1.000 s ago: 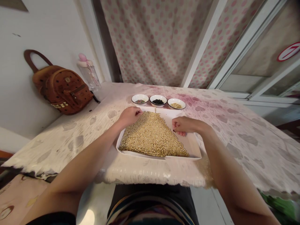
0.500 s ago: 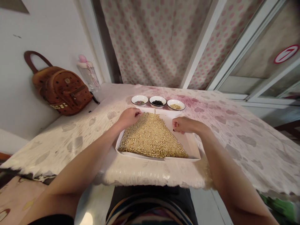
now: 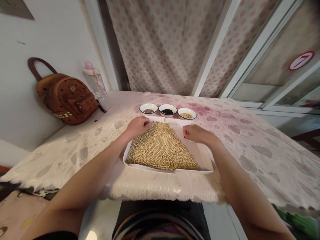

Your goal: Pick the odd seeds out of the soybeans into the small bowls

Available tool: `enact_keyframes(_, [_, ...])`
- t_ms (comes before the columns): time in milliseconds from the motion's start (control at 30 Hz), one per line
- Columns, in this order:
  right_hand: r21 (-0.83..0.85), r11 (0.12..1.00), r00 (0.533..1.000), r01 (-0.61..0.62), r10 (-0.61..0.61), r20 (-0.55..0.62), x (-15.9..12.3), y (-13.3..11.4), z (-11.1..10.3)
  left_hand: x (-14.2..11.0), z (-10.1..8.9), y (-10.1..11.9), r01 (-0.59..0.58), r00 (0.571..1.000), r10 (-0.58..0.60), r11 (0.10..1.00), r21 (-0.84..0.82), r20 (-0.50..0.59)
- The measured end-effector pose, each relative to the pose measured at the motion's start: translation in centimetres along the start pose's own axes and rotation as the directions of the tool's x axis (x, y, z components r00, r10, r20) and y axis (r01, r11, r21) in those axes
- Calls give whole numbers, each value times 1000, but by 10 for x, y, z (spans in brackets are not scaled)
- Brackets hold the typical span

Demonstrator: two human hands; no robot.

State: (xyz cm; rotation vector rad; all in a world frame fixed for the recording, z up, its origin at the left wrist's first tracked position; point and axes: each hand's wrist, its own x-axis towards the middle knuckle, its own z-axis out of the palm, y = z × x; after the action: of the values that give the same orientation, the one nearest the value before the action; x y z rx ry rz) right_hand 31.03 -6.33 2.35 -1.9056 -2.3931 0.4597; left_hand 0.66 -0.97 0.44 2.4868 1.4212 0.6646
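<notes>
A shallow white tray [image 3: 206,157] holds a broad spread of pale yellow soybeans [image 3: 161,146], with bare floor showing along its right side. My left hand [image 3: 138,126] is at the tray's far left edge, fingers curled together beside the narrow end of the beans. Over the bare right part is my right hand [image 3: 195,133], closed with the fingertips tucked in. Whatever either hand may hold is hidden.
Behind the tray stand three dark-rimmed white bowls: one with small mixed-colour bits [image 3: 148,110], one with black beans [image 3: 168,111], one with pale yellow pieces [image 3: 186,115]. A brown backpack [image 3: 72,98] and a clear bottle [image 3: 96,83] stand at the left by the wall.
The whole view has shifted slightly. My right hand has moved a little to the left over the tray; my left hand stays almost in place.
</notes>
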Motion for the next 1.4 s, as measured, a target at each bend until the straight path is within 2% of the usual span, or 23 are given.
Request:
enact_keyframes(100, [21,998,995,51,-49,-90,6,4,3,-1,0,1,6,1000,-6,1000,-5,0])
enact_keyframes(167, [75,992,972,99,-80,-221,12,8,3,-1,0,2,9,1000,-9,1000,-13,-2])
enact_keyframes(233, [154,981,909,120,-46,-415,20,15,2,-1,0,2,9,1000,-10,1000,-16,-5])
enact_keyframes(333, [283,954,769,101,105,-630,36,34,3,-1,0,2,12,1000,-12,1000,-13,-3])
enact_keyframes(400, [375,924,715,81,208,-668,45,49,5,-1,1,2,17,1000,-17,1000,-8,-1])
enact_keyframes(467, [470,879,696,86,285,-659,51,61,7,-1,1,2,18,1000,-18,1000,-7,-2])
enact_keyframes(533, [518,848,690,114,308,-655,52,66,9,-1,1,1,14,1000,-14,1000,-9,-5])
enact_keyframes(633, [491,850,705,191,229,-672,48,56,8,-1,2,1,6,1000,-6,1000,-16,-3])
enact_keyframes(700, [454,849,765,271,96,-637,42,38,6,-1,2,0,3,1000,-3,1000,-21,-2])
enact_keyframes(733, [431,847,804,310,8,-594,39,28,6,-1,2,0,1,1000,-1,1000,-24,-4])
enact_keyframes(800, [368,848,854,383,-172,-491,33,7,6,-1,1,1,-2,1000,1,1000,-31,-12])
enact_keyframes(867, [334,856,890,394,-263,-374,28,-9,8,-1,1,1,-3,1000,3,999,-35,-16])
enact_keyframes(967, [277,894,925,353,-290,-245,25,-17,12,-1,1,1,-8,1000,8,999,-32,-13])
enact_keyframes(1033, [242,908,932,341,-293,-216,27,-14,15,-1,1,1,-13,1000,12,1000,-22,-11])
enact_keyframes(1233, [219,911,898,349,-258,-357,35,-3,22,-2,-1,2,6,1000,-6,1000,-16,3])
enact_keyframes(1400, [228,916,909,330,-243,-338,36,1,25,-2,0,1,8,1000,-8,1000,-19,6])
